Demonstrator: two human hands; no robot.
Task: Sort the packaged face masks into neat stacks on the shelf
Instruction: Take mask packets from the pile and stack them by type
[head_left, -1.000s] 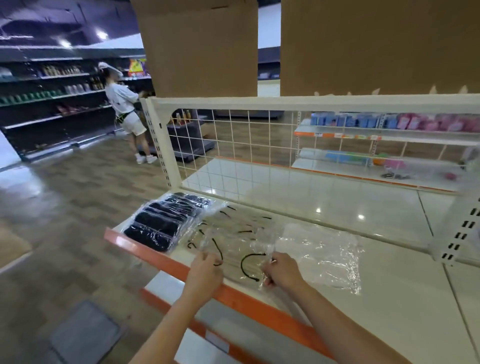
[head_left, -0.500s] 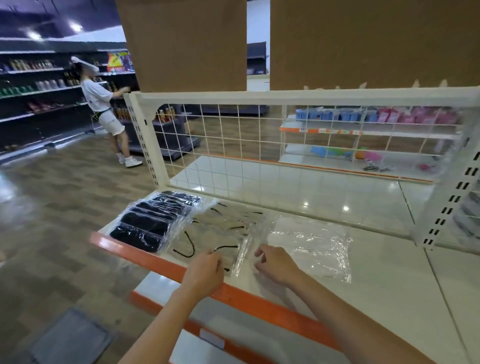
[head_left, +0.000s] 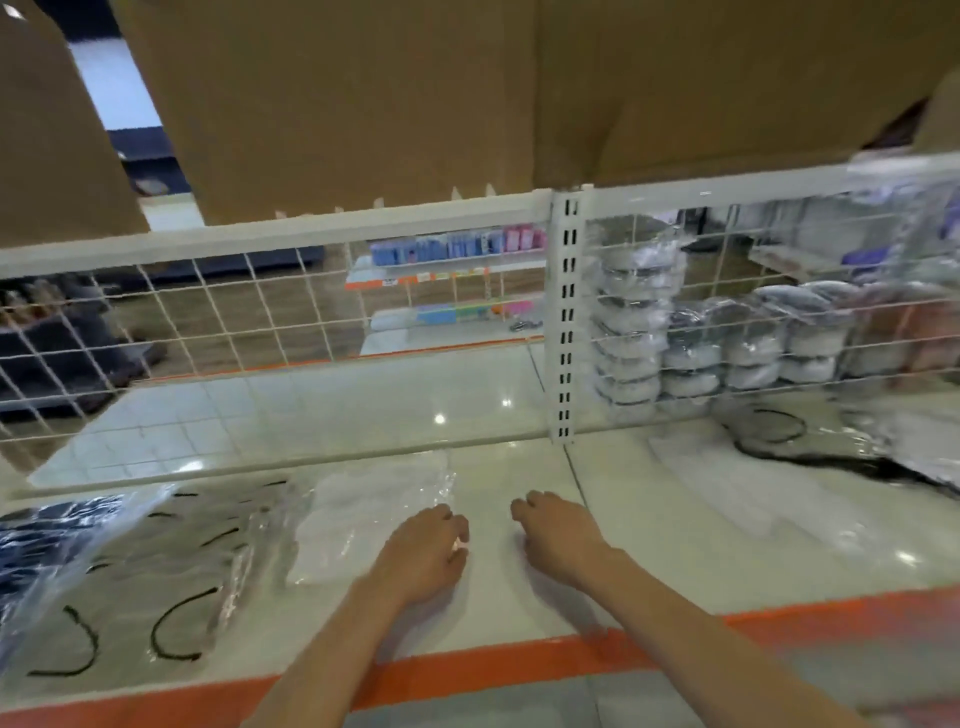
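Three packs of masks lie side by side on the white shelf (head_left: 514, 597): black masks (head_left: 47, 540) at the far left, grey masks with black ear loops (head_left: 171, 582), then white masks (head_left: 363, 519). My left hand (head_left: 426, 551) hovers at the right edge of the white pack, fingers loosely curled, holding nothing. My right hand (head_left: 556, 535) is just to its right over bare shelf, also empty. More loose packs with black loops (head_left: 831, 452) lie at the right.
A white wire grid (head_left: 260, 332) and a slotted upright (head_left: 566, 322) close off the back of the shelf. Stacks of packaged masks (head_left: 701, 343) stand behind the grid on the right. Brown cardboard (head_left: 337, 104) hangs above. An orange strip (head_left: 467, 675) edges the shelf front.
My view has swung right along the shelf. Both hands have let go of the grey pack and moved right, past the white pack.
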